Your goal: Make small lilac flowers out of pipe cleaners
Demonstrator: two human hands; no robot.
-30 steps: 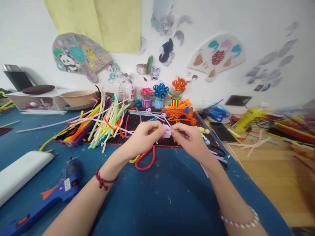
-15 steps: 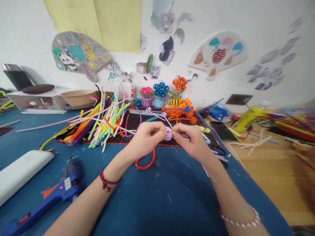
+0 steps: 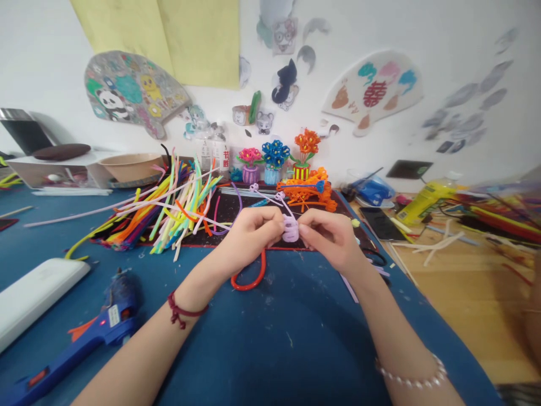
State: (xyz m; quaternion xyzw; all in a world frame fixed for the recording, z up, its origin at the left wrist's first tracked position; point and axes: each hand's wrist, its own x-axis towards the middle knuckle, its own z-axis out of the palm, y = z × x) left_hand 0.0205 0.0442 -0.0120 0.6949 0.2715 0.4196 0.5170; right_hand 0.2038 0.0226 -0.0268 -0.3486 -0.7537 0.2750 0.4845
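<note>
Between my two hands is a light purple pipe cleaner flower (image 3: pixel 291 229), bent into loops. My left hand (image 3: pixel 257 231) pinches its left side between thumb and fingers. From the right, my right hand (image 3: pixel 332 232) has thumb and fingertips closed on its other edge. Just behind the hands, thin purple stems with small curled heads (image 3: pixel 280 196) lie on a dark mat (image 3: pixel 224 210). A red loop (image 3: pixel 249 286) rests on the blue table below my left hand.
A bundle of coloured pipe cleaners (image 3: pixel 169 208) lies left of my hands. Nearer on the left are a blue glue gun (image 3: pixel 110 324) and a white case (image 3: pixel 42 299). Potted pipe cleaner flowers (image 3: pixel 276 160) stand at the back. A phone (image 3: pixel 382 224) and a yellow bottle (image 3: pixel 426 200) are on the right.
The purple loops between my fingers now show more fully, spread a little wider. My right hand has shifted slightly right, and the whole view has moved a little.
</note>
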